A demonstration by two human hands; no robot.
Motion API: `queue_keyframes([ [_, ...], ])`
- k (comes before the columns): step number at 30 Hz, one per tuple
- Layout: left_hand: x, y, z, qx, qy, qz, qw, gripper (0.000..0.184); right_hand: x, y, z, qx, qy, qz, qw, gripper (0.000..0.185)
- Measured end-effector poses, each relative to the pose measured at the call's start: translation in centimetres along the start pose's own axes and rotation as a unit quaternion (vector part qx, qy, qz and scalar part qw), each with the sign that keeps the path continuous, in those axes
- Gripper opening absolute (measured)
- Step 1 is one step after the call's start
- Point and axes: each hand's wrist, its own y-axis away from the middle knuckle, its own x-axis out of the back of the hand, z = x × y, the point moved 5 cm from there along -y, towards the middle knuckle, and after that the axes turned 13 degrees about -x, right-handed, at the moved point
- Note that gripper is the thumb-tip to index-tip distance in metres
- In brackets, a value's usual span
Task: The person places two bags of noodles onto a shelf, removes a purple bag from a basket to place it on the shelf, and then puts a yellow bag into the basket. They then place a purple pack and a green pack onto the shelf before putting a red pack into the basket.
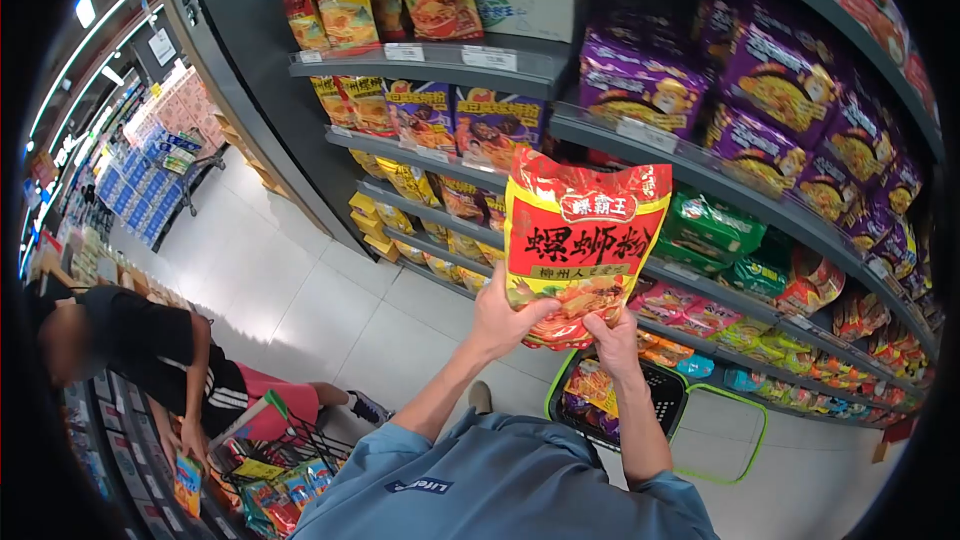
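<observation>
A red and yellow bag of instant rice noodles [580, 240], with large dark characters across its front, is held up before me at chest height. My left hand [508, 315] grips its lower left side, thumb over the front. My right hand [612, 335] pinches the lower right corner, thumb on the front. The other fingers of both hands are mostly hidden behind the bag. Below my right forearm stands a black shopping basket [655, 405] with a green rim, holding several packets [592, 390].
Shelves [430, 65] of noodle packs rise ahead, with purple packs [770, 80] to the right. At the lower left, another person [160, 340] holds a blue packet [187, 485] beside a shopping cart [275, 440]. A tiled aisle [290, 285] runs back past stacked blue boxes [140, 195].
</observation>
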Motion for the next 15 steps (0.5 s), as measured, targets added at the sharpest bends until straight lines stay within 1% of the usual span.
queue_keyframes([
  [1,1.6,-0.9,-0.3,0.002,0.038,0.018,0.999,0.061,-1.5,-0.9,-0.1,0.002,0.031,0.018,0.999,0.031],
  [2,3.1,-1.8,-0.7,0.001,0.040,0.017,0.999,0.061,-3.1,-1.7,-0.1,0.003,0.060,0.037,0.998,0.028],
  [3,4.6,-2.6,-1.0,-0.008,0.053,0.029,0.998,0.062,-4.9,-2.5,-0.2,0.001,0.069,0.046,0.997,0.022],
  [4,6.1,-3.3,-1.3,-0.013,0.067,0.041,0.997,0.064,-6.2,-3.6,0.4,-0.001,0.067,0.052,0.996,0.022],
  [5,7.6,-4.2,-1.2,-0.011,0.032,0.041,0.999,0.060,-7.4,-4.4,0.7,0.026,0.108,0.068,0.992,0.020],
  [6,8.9,-5.1,-1.6,-0.001,0.037,0.035,0.999,0.060,-8.3,-5.0,0.9,0.049,0.149,0.086,0.984,0.017],
  [8,11.3,-6.4,-2.8,0.019,-0.011,-0.015,1.000,0.054,-11.0,-5.8,0.6,0.070,0.193,0.141,0.968,0.014],
  [9,12.4,-6.9,-3.1,0.024,-0.027,-0.029,0.999,0.053,-12.0,-6.3,1.2,0.086,0.131,0.136,0.978,0.014],
  [10,13.2,-7.7,-3.4,0.022,-0.044,-0.041,0.998,0.052,-12.7,-6.7,1.3,0.081,0.133,0.141,0.978,0.014],
  [11,13.7,-8.0,-4.1,-0.003,-0.027,-0.048,0.998,0.052,-13.5,-6.8,1.3,0.081,0.136,0.147,0.976,0.014],
  [12,13.9,-7.9,-4.6,-0.002,-0.024,-0.049,0.999,0.052,-14.0,-7.1,1.2,0.086,0.139,0.150,0.975,0.013],
  [13,13.8,-8.1,-5.1,-0.004,0.015,-0.007,1.000,0.053,-13.7,-7.2,1.4,0.053,0.157,0.142,0.976,0.023],
  [14,13.8,-8.1,-5.7,-0.006,0.054,0.035,0.998,0.054,-14.2,-6.8,1.3,0.054,0.159,0.142,0.976,0.023],
  [15,13.7,-8.3,-7.2,-0.046,0.076,0.065,0.994,0.054,-15.6,-6.1,0.4,0.092,0.241,0.107,0.960,0.036],
])
